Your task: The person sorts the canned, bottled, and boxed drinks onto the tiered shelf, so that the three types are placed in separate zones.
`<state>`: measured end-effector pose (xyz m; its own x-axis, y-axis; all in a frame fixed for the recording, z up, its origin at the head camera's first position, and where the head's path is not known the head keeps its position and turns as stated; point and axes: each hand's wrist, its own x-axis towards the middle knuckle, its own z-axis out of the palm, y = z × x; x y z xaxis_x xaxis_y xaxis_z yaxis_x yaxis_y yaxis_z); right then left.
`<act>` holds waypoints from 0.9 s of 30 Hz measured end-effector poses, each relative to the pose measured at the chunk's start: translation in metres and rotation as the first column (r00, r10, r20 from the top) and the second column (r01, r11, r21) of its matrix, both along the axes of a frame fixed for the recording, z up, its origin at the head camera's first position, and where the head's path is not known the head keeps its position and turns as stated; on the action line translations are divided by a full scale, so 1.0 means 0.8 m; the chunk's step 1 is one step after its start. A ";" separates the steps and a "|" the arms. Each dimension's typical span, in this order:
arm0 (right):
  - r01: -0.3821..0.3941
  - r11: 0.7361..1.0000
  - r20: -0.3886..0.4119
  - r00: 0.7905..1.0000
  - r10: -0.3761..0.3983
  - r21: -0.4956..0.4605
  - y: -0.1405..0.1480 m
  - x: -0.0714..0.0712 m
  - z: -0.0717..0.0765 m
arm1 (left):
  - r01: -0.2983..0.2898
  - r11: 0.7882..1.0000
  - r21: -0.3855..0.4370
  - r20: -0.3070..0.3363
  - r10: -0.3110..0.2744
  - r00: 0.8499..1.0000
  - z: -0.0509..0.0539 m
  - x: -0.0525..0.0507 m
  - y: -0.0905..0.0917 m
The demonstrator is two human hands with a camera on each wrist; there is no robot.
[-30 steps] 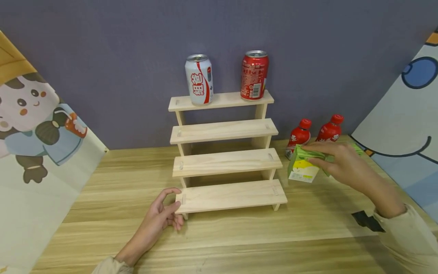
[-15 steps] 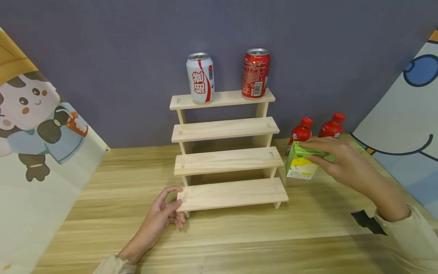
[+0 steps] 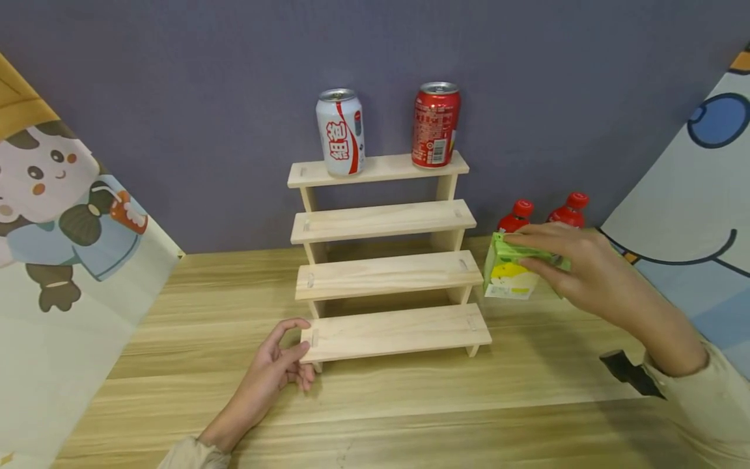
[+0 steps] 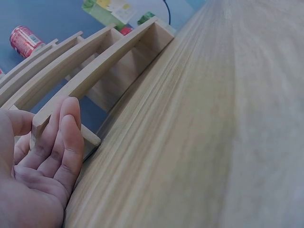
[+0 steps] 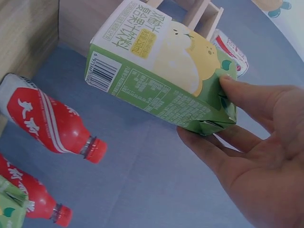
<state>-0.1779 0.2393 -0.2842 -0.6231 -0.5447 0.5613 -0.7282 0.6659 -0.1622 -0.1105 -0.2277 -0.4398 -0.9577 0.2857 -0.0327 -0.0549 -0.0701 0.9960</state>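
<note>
Between thumb and fingers, my right hand grips the top end of a green juice carton with a yellow fruit picture. In the right wrist view the carton is held apart from the bottles. To its left stands a four-step wooden display rack. My left hand holds the left end of the lowest step, thumb on top and fingers curled at the edge and beneath, as the left wrist view shows. On the top step stand a white cola can and a red can.
Behind the right hand stand two red-capped bottles, partly hidden. Another green carton shows at the lower left of the right wrist view. The wooden table ends at a grey back wall, with cartoon panels at the sides.
The right hand has moved slightly up and left with the juice carton, closer to the rack, covering more of the bottles. My left hand keeps its hold on the rack.
</note>
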 end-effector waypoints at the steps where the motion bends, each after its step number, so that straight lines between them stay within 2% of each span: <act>1: -0.010 1.000 -0.012 1.000 0.010 -0.002 -0.001 0.000 0.001 | -0.001 1.000 0.000 0.000 0.001 1.000 0.000 0.000 0.000; 6: -0.019 1.000 -0.058 0.998 0.019 0.003 -0.004 0.001 0.010 | -0.004 1.000 -0.002 0.004 0.004 1.000 0.001 0.000 0.001; 10: 0.002 1.000 -0.068 0.998 -0.001 0.008 -0.007 0.003 0.018 | 0.009 1.000 0.000 0.003 -0.009 1.000 0.001 -0.001 0.001; 19: -0.020 1.000 -0.093 0.995 0.021 0.018 -0.022 0.002 0.035 | 0.013 1.000 -0.007 0.005 -0.013 1.000 0.005 -0.001 -0.002; 27: -0.131 0.991 -0.083 0.988 0.130 0.002 -0.041 0.000 0.051 | 0.013 1.000 0.000 0.007 -0.013 1.000 0.002 0.000 -0.001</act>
